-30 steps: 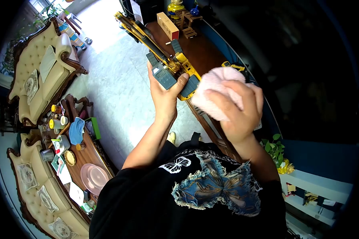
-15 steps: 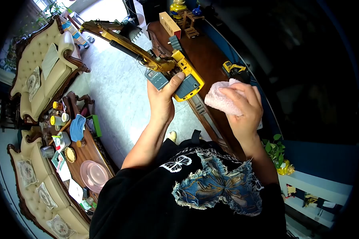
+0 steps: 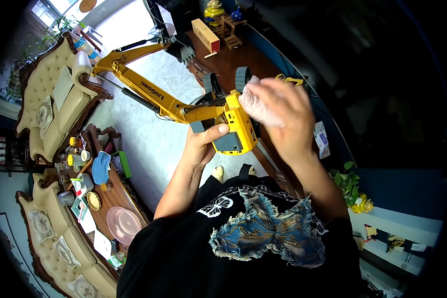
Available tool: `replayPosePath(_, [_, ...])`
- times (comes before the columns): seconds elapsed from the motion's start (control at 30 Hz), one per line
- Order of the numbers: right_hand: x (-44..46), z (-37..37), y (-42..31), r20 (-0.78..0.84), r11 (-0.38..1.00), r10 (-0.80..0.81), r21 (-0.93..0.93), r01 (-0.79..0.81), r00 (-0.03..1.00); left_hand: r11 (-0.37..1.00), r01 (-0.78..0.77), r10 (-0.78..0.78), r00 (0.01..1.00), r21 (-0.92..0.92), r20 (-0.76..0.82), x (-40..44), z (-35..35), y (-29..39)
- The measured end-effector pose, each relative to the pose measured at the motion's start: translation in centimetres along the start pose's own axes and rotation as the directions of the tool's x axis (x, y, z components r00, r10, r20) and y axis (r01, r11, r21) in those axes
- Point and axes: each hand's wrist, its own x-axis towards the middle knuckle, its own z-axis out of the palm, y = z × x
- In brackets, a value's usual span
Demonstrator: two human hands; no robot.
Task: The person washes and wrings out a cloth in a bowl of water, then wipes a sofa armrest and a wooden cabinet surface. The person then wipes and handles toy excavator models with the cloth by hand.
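Observation:
A yellow toy excavator (image 3: 171,105) with "LIUGONG" on its boom is held up in front of me. My left hand (image 3: 202,144) grips its body from the near side, thumb on the dark grey panel. The boom reaches to the upper left, and the dark bucket (image 3: 181,48) hangs at the arm's end. Black tracks (image 3: 242,78) point away from me. In my right hand (image 3: 289,116), slightly blurred, is a bunched pink cloth (image 3: 258,105), against or very close to the excavator's right side.
Below the excavator runs a brown wooden cabinet (image 3: 227,60) bearing a long box (image 3: 205,36), a yellow vase and a smaller yellow excavator (image 3: 289,79). To the left stand cream sofas (image 3: 49,99) and a cluttered coffee table (image 3: 115,198) with a pink basin (image 3: 123,222).
The excavator has turned and tipped, so its boom lettering and tracks now show. My right hand has brought the pink cloth left, up to the excavator's side.

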Motion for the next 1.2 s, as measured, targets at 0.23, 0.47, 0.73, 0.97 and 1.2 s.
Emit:
replayPosePath(0.23, [-5.3, -0.8, 1.1, 0.206, 0.978, 0.053, 0.189, -0.093, 0.977, 0.999, -0.037, 0.037, 0.999, -0.013, -0.017, 0.0, -1.6, 0.6])
replayPosePath(0.47, [-1.4, -3.6, 1.4, -0.134, 0.993, 0.037, 0.120, -0.021, 0.990, 0.996, 0.085, -0.086, 0.996, 0.011, 0.039, -0.2, -0.9, -0.6])
replayPosePath(0.73, [-2.7, -4.9, 2.7, 0.053, 0.984, -0.172, -0.034, 0.173, 0.984, 0.977, 0.212, -0.209, 0.969, -0.008, 0.129, -0.8, -1.8, -0.7])
replayPosePath(0.97, [-2.1, -3.1, -0.1, -0.013, 0.966, -0.257, 0.005, 0.258, 0.966, 0.975, 0.216, -0.220, 0.966, 0.041, 0.135, -1.0, 0.0, -0.7])
replayPosePath(1.2, [1.5, -5.7, 2.2, -0.137, 0.989, -0.105, -0.116, 0.089, 0.985, 0.960, 0.234, -0.248, 0.965, 0.152, 0.083, -1.6, 0.8, -0.5])
